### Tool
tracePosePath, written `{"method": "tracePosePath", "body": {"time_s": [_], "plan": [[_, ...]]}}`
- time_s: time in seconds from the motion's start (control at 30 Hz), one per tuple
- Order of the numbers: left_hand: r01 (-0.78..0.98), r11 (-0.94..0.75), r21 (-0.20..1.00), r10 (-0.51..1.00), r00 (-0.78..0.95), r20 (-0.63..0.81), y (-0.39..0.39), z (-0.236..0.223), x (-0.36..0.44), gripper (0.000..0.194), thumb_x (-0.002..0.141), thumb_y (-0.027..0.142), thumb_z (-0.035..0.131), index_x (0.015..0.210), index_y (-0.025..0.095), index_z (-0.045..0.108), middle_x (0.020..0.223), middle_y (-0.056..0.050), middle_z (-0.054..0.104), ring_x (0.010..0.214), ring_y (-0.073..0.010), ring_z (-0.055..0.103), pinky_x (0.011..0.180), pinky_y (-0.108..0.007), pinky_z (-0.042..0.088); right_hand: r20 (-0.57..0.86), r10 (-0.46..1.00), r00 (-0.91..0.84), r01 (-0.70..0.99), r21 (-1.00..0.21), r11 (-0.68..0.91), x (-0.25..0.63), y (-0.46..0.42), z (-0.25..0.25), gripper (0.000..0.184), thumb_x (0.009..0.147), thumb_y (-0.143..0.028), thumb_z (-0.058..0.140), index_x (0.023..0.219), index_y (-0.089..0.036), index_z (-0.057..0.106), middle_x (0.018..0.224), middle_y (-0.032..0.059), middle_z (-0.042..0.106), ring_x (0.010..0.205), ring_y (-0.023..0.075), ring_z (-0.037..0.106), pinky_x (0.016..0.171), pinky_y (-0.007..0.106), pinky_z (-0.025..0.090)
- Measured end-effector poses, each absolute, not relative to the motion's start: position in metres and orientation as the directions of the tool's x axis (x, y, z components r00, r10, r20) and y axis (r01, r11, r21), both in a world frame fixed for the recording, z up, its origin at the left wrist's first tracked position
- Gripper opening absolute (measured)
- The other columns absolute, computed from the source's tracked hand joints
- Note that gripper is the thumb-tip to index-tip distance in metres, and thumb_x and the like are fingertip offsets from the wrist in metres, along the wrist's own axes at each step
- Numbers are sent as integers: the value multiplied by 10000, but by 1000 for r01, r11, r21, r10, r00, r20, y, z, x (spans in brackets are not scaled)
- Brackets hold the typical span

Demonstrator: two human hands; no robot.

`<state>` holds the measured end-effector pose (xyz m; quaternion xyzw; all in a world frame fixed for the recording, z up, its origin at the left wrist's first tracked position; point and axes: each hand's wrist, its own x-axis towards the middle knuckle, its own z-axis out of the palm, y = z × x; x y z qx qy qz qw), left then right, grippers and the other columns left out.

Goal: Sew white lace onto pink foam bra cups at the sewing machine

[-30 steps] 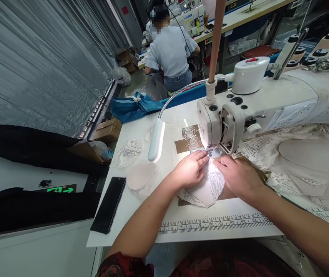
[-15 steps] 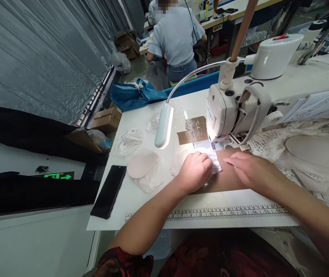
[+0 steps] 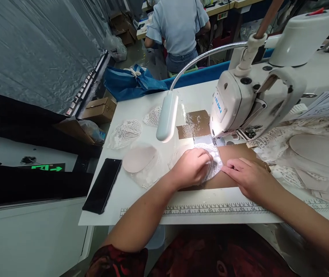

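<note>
Lace Piece: Handling and Change of Position

Location: the lace piece (image 3: 214,166) lies on the brown sheet (image 3: 233,154) on the surface (image 3: 199,197), just in front of the sewing machine (image 3: 230,102) and between the two hands. Its far edge reaches in under the machine head.

Handling: judged by its thin, open pattern, the piece should be very light, limp and easily snagged or stretched. The sheet looks smooth, so the fabric may slide readily on it. Support the piece flat from above with the fingertips; take hold at the outer edge, on the denser border rather than the open mesh, and keep fingers clear of the needle area.

Grip, left hand (image 3: 191,168): fingers bent and drawn together over the left part of the piece. The thumb is hidden; whether it pinches or only presses cannot be told.

Grip, right hand (image 3: 249,176): fingers partly bent, leading fingertip at the right edge of the piece. A pinch cannot be confirmed.

Change from the frame half a second ago: the right fingertip, then slightly apart from the piece, now meets its edge. The piece, then showing a squared corner, now presents a wider, rounded outline. The left hand remains over it. The machine appears larger and farther right as the view shifts.
</note>
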<state>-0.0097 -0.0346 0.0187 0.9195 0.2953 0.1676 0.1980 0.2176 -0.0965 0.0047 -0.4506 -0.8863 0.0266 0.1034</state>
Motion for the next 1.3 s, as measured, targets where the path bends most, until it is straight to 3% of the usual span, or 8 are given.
{"method": "tracePosePath", "body": {"time_s": [0.2, 0.43, 0.6, 0.7, 0.83, 0.93, 1.13, 1.3], "plan": [[463, -858, 224, 498, 856, 139, -41, 13, -7, 302, 955, 229, 447, 1183, 225, 646, 928, -64, 612, 845, -194, 517, 790, -347, 403, 185, 805, -564, 788, -173, 591, 221, -104, -2, 576, 693, 89, 383, 1158, -148, 628, 1013, 86, 626, 871, 214, 497, 755, 315, 404], [480, -865, 145, 496, 862, 106, -45, 16, -6, 343, 971, 210, 415, 1256, 252, 600, 902, -61, 571, 818, -185, 476, 786, -348, 363, 196, 798, -569, 770, -214, 601, 226, -104, -4, 565, 729, 66, 394, 1199, -152, 618, 1039, 89, 634, 899, 213, 509, 788, 328, 439], [483, -866, 132, 496, 862, 100, -46, 16, -5, 342, 959, 208, 439, 1256, 236, 606, 901, -68, 576, 821, -193, 487, 780, -359, 371, 259, 803, -537, 754, -278, 595, 228, -101, -5, 400, 858, -22, 396, 1126, -160, 659, 1016, 87, 661, 867, 196, 551, 768, 326, 455], [477, -867, 144, 493, 862, 117, -45, 16, -4, 339, 958, 201, 442, 1250, 229, 613, 935, -87, 593, 879, -209, 512, 801, -371, 395, 288, 814, -504, 769, -279, 575, 226, -98, -5, 412, 872, -39, 389, 1155, -173, 657, 1003, 81, 671, 837, 188, 563, 755, 328, 458], [435, -879, 194, 466, 869, 166, -42, 16, -4, 322, 965, 229, 429, 1210, 184, 634, 1227, -135, 589, 1052, -244, 526, 857, -385, 449, 254, 808, -532, 788, -199, 582, 219, -96, -1, 423, 821, 11, 410, 1103, -149, 683, 924, 80, 666, 781, 191, 534, 697, 308, 438], [456, -864, 212, 489, 860, 147, -41, 15, -4, 371, 948, 226, 420, 1268, 142, 588, 1377, -130, 526, 990, -233, 556, 815, -378, 493, 273, 790, -549, 781, -171, 601, 216, -96, 2, 415, 789, 34, 427, 1068, -122, 693, 886, 84, 655, 769, 194, 512, 695, 303, 432], [485, -855, 185, 511, 848, 141, -41, 10, 0, 446, 878, 169, 432, 1287, 53, 568, 1372, -167, 544, 977, -257, 582, 805, -404, 527, 268, 802, -534, 797, -157, 583, 215, -98, 1, 413, 788, 40, 420, 1054, -125, 691, 870, 80, 644, 740, 190, 496, 662, 297, 413], [478, -855, 202, 509, 847, 154, -38, 10, 0, 438, 868, 157, 435, 1264, 57, 594, 1366, -162, 560, 973, -257, 588, 813, -411, 534, 268, 807, -526, 795, -181, 579, 215, -95, 1, 405, 790, 46, 403, 1004, -134, 695, 874, 81, 640, 754, 191, 505, 666, 300, 395]]}}
